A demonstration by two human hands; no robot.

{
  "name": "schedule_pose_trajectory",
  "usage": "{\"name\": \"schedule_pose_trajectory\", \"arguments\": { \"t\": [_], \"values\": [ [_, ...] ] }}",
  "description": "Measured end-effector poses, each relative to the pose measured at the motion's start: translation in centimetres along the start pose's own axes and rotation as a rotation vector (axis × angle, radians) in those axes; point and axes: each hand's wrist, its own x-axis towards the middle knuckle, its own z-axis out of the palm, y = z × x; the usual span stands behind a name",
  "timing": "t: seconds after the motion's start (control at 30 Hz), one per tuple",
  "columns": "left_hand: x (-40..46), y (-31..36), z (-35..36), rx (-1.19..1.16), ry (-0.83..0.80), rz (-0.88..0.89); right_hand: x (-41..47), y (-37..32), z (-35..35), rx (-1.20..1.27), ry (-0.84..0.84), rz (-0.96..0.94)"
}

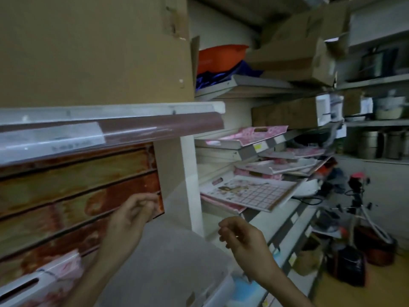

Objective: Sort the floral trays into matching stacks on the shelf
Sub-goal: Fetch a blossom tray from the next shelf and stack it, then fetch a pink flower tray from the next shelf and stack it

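A stack of orange-red floral trays fills the shelf bay at the left, their long edges facing me. My left hand is at the stack's right end, fingers curled against the edge of a tray. My right hand hovers in the air before the white shelf post, fingers loosely curled, holding nothing. A white and pink tray with a slot handle lies at the bottom left. Pink floral trays and a grid-patterned tray lie loosely on the shelves further right.
A big cardboard box sits on the shelf above the stack. A white upright post divides the bays. More boxes, an orange bag, metal pots and a tripod crowd the right side. The frame is motion-blurred.
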Motion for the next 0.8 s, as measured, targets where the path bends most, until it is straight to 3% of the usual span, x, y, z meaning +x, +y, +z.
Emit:
{"name": "schedule_pose_trajectory", "arguments": {
  "t": [0.27,0.5,0.63,0.8],
  "values": [
    [11.6,5.0,13.7,0.132,-0.125,0.226,4.5,4.5,-9.7,-0.025,0.015,-0.001],
    [21.4,4.3,22.1,0.588,-0.226,0.514,9.6,7.8,-15.8,-0.062,0.073,-0.023],
    [23.1,3.7,23.6,0.691,-0.351,0.473,11.8,9.3,-17.7,-0.038,0.069,-0.026],
    [24.4,3.7,24.1,0.749,-0.363,0.511,13.9,11.3,-18.7,0.034,0.062,0.014]
  ]
}}
